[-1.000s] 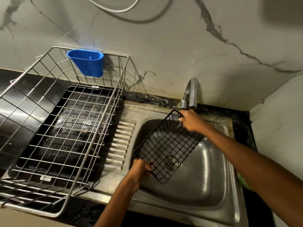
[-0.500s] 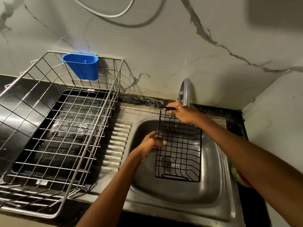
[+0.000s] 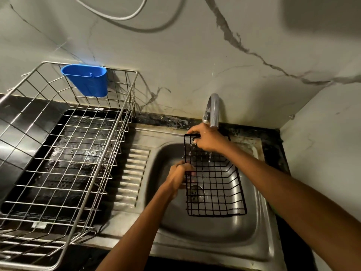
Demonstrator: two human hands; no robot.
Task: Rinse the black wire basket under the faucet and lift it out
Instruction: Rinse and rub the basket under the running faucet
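Black wire basket (image 3: pixel 214 184) hangs over the steel sink (image 3: pixel 207 231), held by both hands. Nearest, the left hand (image 3: pixel 180 173) is closed around its left rim; farther back, the right hand (image 3: pixel 208 138) clasps the top edge beneath the faucet (image 3: pixel 213 110), water dripping through. Since half a second ago, the left hand has wrapped fully onto the rim.

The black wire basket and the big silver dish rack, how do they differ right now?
The black wire basket is dark and small; the silver dish rack is shiny metal and much larger. The basket is tilted over the sink under the faucet, in the grip of the left hand and right hand; the rack sits untouched beside the sink. The rack carries a blue cup; the basket is empty. Both are open wire grids.
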